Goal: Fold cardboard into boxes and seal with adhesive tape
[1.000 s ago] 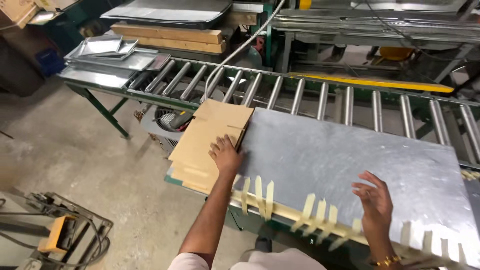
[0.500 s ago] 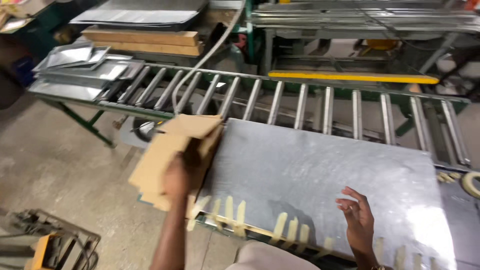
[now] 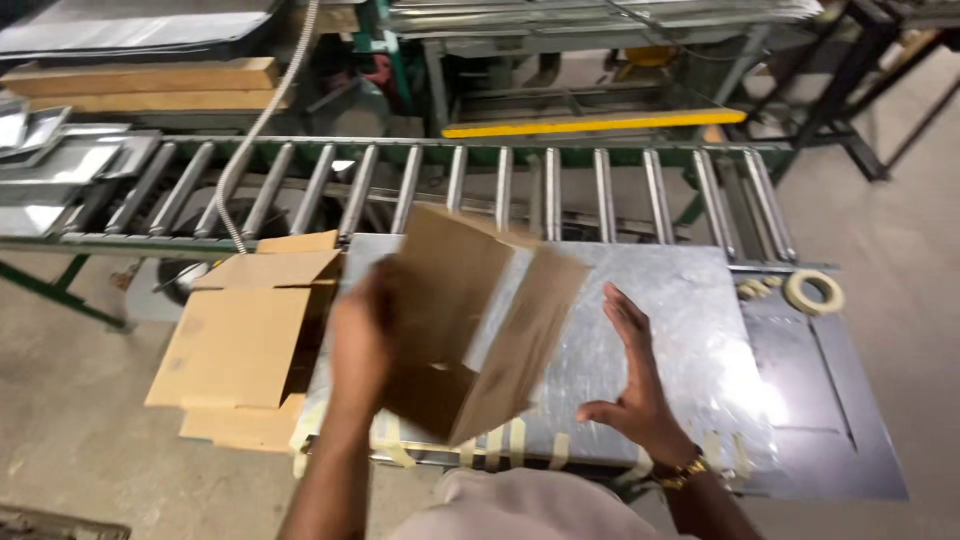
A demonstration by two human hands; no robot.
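Holding a folded cardboard piece (image 3: 480,320) up over the counter (image 3: 850,400), your left hand (image 3: 362,335) gripped its near left edge, fingers closed on the board, though blur hid how exactly they lay. The piece stood tilted, bent along a crease, above the metal sheet (image 3: 690,330) that covered most of the counter. Your right hand (image 3: 635,385) hovered just beside the board's right flap, fingers spread wide and holding nothing; whether a fingertip touched the flap could not be told. A gold bracelet (image 3: 685,470) sat on that wrist. Left of the sheet lay a stack of flat cardboard (image 3: 240,340), hanging past the counter's edge. Strips of tape (image 3: 515,440) ran along the sheet's near edge. A tape roll (image 3: 813,291) rested at the counter's far right corner. Beyond the sheet stretched a roller conveyor (image 3: 450,185), with metal trays (image 3: 60,165) on its left end.
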